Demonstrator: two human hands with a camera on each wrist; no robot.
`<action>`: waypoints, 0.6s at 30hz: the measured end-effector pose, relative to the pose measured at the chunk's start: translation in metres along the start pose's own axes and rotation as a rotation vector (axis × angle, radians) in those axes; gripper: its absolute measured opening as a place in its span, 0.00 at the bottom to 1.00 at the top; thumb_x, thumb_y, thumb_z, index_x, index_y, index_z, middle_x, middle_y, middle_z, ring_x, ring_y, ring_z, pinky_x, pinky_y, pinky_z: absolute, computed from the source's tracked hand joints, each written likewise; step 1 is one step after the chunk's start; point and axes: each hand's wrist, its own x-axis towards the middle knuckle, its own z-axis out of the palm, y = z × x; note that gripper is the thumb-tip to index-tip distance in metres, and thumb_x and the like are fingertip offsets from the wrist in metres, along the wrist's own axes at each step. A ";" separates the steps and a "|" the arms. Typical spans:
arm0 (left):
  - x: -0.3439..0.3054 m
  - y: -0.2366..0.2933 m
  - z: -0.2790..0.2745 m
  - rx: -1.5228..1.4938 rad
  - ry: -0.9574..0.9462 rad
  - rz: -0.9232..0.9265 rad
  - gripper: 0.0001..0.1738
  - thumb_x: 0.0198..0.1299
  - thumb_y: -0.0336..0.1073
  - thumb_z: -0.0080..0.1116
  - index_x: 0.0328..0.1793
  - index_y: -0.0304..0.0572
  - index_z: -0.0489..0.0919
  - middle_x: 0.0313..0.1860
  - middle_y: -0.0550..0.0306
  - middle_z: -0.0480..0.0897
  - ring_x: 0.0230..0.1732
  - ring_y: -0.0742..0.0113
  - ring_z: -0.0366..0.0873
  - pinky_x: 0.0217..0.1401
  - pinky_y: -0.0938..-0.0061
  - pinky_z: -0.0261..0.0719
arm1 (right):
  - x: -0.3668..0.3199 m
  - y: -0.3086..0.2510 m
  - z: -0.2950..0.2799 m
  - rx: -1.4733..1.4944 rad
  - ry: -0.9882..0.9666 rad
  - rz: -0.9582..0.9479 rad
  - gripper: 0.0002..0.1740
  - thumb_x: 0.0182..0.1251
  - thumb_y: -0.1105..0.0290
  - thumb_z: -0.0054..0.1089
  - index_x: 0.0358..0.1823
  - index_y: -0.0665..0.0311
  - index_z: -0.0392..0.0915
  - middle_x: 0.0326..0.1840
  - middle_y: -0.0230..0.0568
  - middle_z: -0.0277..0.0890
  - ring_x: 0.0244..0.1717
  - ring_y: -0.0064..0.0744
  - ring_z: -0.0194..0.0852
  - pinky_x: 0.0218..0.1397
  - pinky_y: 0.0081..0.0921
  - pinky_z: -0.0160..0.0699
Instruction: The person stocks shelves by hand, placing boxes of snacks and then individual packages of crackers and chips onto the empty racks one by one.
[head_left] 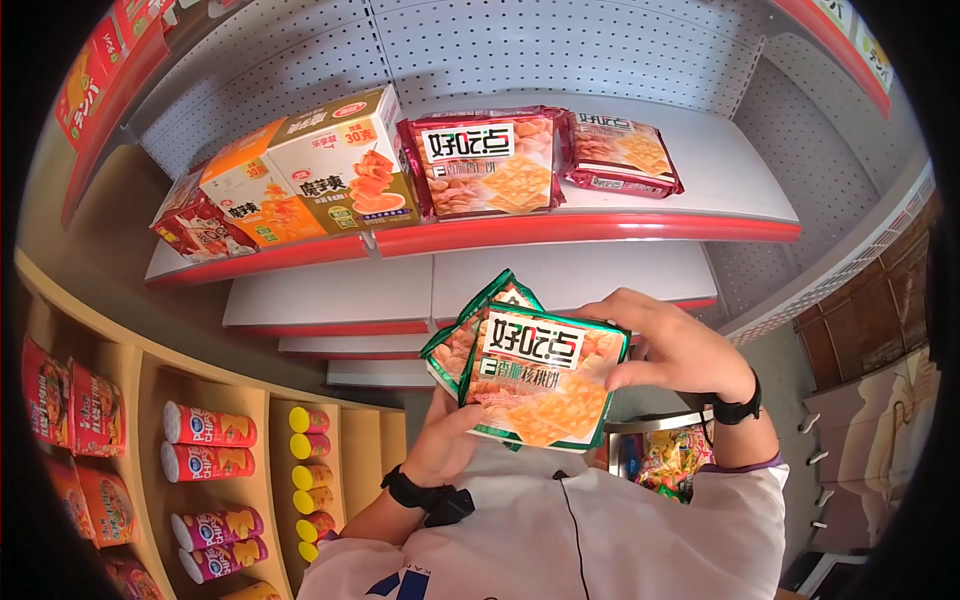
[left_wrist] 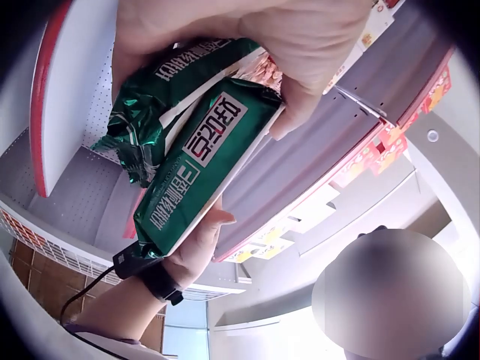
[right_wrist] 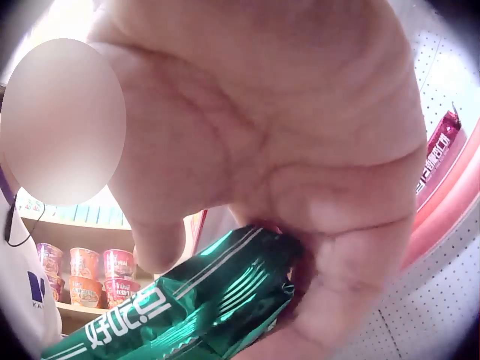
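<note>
Two green biscuit packs are held in front of the chest in the head view. The front pack [head_left: 545,375] faces up and overlaps the rear pack [head_left: 455,345], which fans out to the left. My left hand [head_left: 440,440] grips both at their lower left, thumb over the front pack's face; its fingers are mostly hidden behind. My right hand [head_left: 675,345] holds the front pack's upper right end, thumb on its face and fingers round the edge. Close up in the right wrist view, the crimped green end [right_wrist: 247,285] of a pack sits against the fingers.
Ahead, a red-edged shelf [head_left: 590,228] bears two dark-red biscuit packs [head_left: 490,165] and snack boxes [head_left: 350,170]. Lower shelf levels [head_left: 560,265] lie beneath. At left, a wooden rack [head_left: 140,370] holds chip canisters [head_left: 210,425]. A metal-rimmed container of colourful packets [head_left: 675,455] stands by the right elbow.
</note>
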 end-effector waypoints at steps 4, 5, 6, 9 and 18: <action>-0.001 -0.006 -0.004 0.024 -0.016 -0.013 0.46 0.56 0.29 0.60 0.77 0.42 0.46 0.71 0.54 0.63 0.71 0.59 0.63 0.71 0.62 0.63 | 0.003 -0.005 0.012 0.031 -0.031 0.100 0.36 0.55 0.56 0.70 0.62 0.66 0.70 0.43 0.44 0.75 0.45 0.42 0.74 0.50 0.34 0.72; -0.001 -0.007 -0.005 0.026 -0.027 -0.010 0.46 0.56 0.31 0.60 0.77 0.43 0.46 0.72 0.54 0.63 0.71 0.59 0.62 0.71 0.62 0.63 | 0.003 -0.004 0.013 0.030 -0.031 0.099 0.36 0.55 0.56 0.70 0.62 0.66 0.70 0.43 0.44 0.75 0.45 0.42 0.74 0.50 0.34 0.72; -0.002 -0.008 -0.005 0.027 -0.038 -0.006 0.46 0.57 0.32 0.61 0.77 0.44 0.45 0.72 0.55 0.62 0.72 0.59 0.61 0.71 0.62 0.63 | 0.003 -0.002 0.015 0.046 0.016 0.078 0.33 0.54 0.59 0.70 0.60 0.66 0.72 0.43 0.44 0.75 0.44 0.41 0.74 0.49 0.33 0.72; -0.006 -0.009 -0.004 0.016 -0.029 0.023 0.47 0.58 0.34 0.61 0.78 0.45 0.44 0.73 0.56 0.61 0.72 0.59 0.61 0.70 0.61 0.64 | 0.003 -0.010 0.010 0.072 0.067 0.079 0.29 0.54 0.64 0.71 0.56 0.67 0.74 0.42 0.43 0.76 0.43 0.38 0.75 0.47 0.31 0.72; -0.008 -0.014 -0.008 0.057 -0.060 -0.035 0.52 0.57 0.34 0.64 0.79 0.49 0.40 0.75 0.57 0.57 0.74 0.60 0.57 0.72 0.62 0.61 | 0.005 -0.013 0.003 0.059 0.042 0.047 0.27 0.56 0.64 0.70 0.56 0.67 0.74 0.42 0.42 0.76 0.43 0.37 0.75 0.47 0.29 0.72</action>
